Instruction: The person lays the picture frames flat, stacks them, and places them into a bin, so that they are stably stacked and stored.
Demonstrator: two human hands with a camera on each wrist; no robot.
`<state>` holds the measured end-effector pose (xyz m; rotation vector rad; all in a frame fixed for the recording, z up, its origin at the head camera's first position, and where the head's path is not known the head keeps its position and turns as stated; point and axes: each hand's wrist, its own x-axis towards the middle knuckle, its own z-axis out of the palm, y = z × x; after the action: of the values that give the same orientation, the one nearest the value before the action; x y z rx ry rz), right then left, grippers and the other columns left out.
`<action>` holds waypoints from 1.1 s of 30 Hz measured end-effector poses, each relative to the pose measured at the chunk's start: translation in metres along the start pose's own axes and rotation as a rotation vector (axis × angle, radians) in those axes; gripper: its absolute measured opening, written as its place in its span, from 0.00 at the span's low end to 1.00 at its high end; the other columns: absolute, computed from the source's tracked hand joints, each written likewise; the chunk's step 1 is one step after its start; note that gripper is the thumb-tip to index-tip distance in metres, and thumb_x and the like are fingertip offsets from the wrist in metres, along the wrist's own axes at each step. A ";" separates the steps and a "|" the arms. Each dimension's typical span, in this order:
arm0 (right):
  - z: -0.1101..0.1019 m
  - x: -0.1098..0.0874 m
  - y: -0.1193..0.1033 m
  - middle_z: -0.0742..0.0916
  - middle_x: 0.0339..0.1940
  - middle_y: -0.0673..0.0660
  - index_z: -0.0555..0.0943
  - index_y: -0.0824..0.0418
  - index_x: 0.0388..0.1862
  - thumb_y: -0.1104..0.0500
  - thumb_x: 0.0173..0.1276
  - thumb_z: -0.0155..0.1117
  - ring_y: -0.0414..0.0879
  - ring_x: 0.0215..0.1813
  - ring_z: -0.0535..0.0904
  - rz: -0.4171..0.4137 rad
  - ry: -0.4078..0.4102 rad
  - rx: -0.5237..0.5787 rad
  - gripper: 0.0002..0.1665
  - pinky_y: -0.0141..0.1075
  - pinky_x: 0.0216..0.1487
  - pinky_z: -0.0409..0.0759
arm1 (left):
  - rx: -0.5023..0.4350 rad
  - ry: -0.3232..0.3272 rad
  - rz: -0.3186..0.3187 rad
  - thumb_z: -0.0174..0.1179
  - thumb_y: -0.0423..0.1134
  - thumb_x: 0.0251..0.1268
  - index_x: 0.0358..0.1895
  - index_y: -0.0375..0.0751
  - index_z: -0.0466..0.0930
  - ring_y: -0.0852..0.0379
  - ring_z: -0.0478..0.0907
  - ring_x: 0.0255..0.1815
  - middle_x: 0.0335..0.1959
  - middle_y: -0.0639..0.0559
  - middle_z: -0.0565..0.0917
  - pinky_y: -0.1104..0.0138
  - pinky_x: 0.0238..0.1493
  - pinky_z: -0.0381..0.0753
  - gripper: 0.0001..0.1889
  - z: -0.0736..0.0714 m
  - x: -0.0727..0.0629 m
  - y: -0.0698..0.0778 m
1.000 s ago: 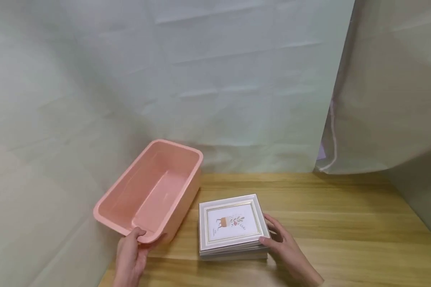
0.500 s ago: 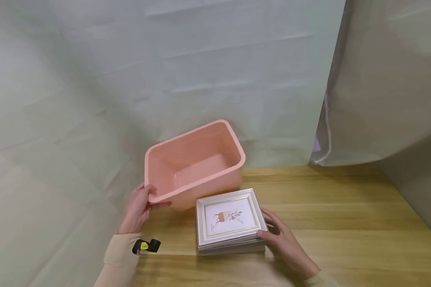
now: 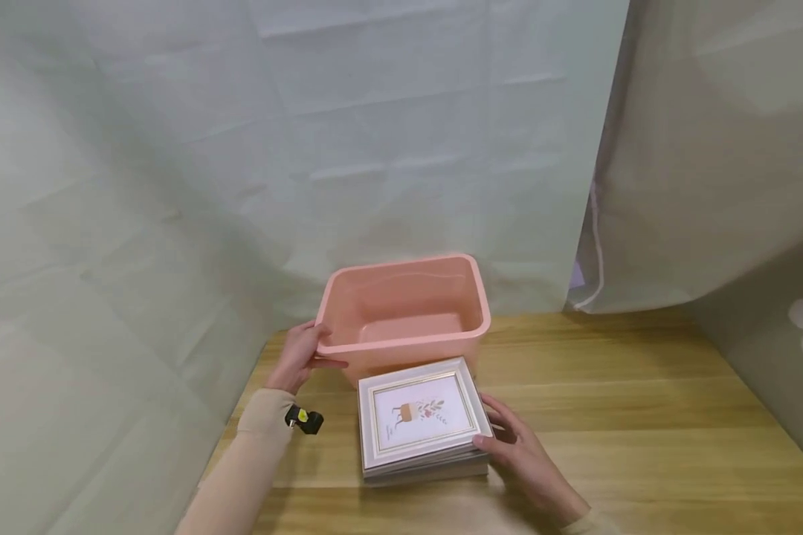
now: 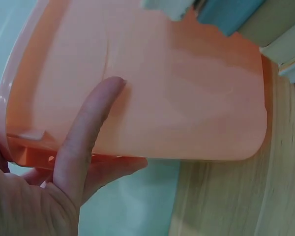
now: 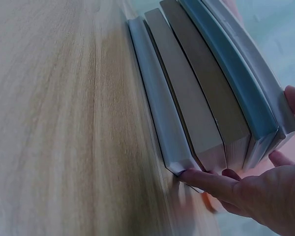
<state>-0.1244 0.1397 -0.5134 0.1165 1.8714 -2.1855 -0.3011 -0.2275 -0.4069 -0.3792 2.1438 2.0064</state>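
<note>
My left hand (image 3: 297, 358) grips the near left corner of a pink plastic tub (image 3: 388, 362), its thumb over the rim and fingers outside. In the left wrist view the thumb lies against the tub's inner wall (image 4: 187, 108). In front of the tub, partly covering it, is a stack topped by a white picture frame (image 3: 418, 416) with a plant drawing. My right hand (image 3: 529, 461) holds the stack's right side, thumb on the top frame. In the right wrist view its fingers reach the lowest piece (image 5: 164, 118); teal (image 5: 238, 81) and brown (image 5: 204, 73) book-like pieces lie between.
Wooden tabletop (image 3: 616, 446) extends right of the stack. Pale cloth (image 3: 401, 148) hangs behind the tub and along the left side. A white cord (image 3: 597, 245) hangs at the back right. My left sleeve carries a small black device (image 3: 304, 420).
The tub has swung clockwise and moved right, now lying crosswise behind the stack, with my left hand still on its rim. The stack and right hand keep their places; the view has shifted slightly.
</note>
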 end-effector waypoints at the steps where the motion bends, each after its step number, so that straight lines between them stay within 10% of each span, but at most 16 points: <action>1: 0.000 0.000 0.001 0.72 0.83 0.74 0.63 0.53 0.88 0.60 0.71 0.74 0.59 0.72 0.78 -0.001 -0.004 0.005 0.50 0.48 0.70 0.83 | 0.002 -0.004 0.000 0.50 0.31 0.78 0.81 0.28 0.65 0.51 0.90 0.36 0.60 0.35 0.77 0.48 0.38 0.95 0.31 0.003 0.001 -0.001; 12: -0.009 -0.005 0.001 0.72 0.83 0.71 0.64 0.51 0.88 0.59 0.71 0.74 0.58 0.72 0.78 0.007 0.019 -0.002 0.49 0.43 0.67 0.82 | 0.004 -0.015 0.024 0.50 0.32 0.78 0.81 0.27 0.66 0.50 0.92 0.31 0.51 0.38 0.81 0.52 0.37 0.95 0.30 0.023 0.003 -0.006; 18: -0.004 -0.001 -0.002 0.71 0.82 0.74 0.64 0.53 0.88 0.60 0.71 0.74 0.58 0.72 0.79 0.009 0.004 0.004 0.49 0.43 0.65 0.84 | -0.016 -0.044 0.053 0.48 0.45 0.88 0.81 0.29 0.66 0.55 0.91 0.41 0.51 0.42 0.85 0.55 0.45 0.95 0.30 0.012 -0.007 -0.014; 25: 0.006 -0.001 0.000 0.72 0.82 0.74 0.64 0.55 0.88 0.60 0.71 0.74 0.57 0.70 0.78 0.025 -0.019 0.010 0.49 0.40 0.63 0.84 | 0.125 0.090 0.034 0.38 0.62 0.88 0.87 0.35 0.51 0.30 0.64 0.82 0.84 0.28 0.59 0.49 0.71 0.82 0.40 -0.006 -0.064 -0.046; 29: 0.006 -0.004 -0.001 0.73 0.81 0.73 0.66 0.55 0.87 0.61 0.69 0.75 0.57 0.70 0.79 0.030 0.005 0.012 0.49 0.41 0.63 0.85 | 0.217 0.120 -0.026 0.43 0.63 0.87 0.87 0.28 0.46 0.25 0.62 0.81 0.83 0.23 0.57 0.49 0.66 0.82 0.45 0.000 -0.099 -0.071; 33: 0.000 -0.007 -0.003 0.74 0.82 0.71 0.67 0.53 0.86 0.61 0.68 0.76 0.57 0.72 0.79 0.035 0.030 0.004 0.49 0.40 0.63 0.84 | 0.182 -0.008 -0.119 0.46 0.62 0.86 0.85 0.23 0.47 0.21 0.68 0.75 0.78 0.16 0.61 0.43 0.65 0.85 0.47 0.011 -0.123 -0.089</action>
<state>-0.1183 0.1411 -0.5088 0.1824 1.8662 -2.1757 -0.1575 -0.2138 -0.4556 -0.4575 2.2207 1.7306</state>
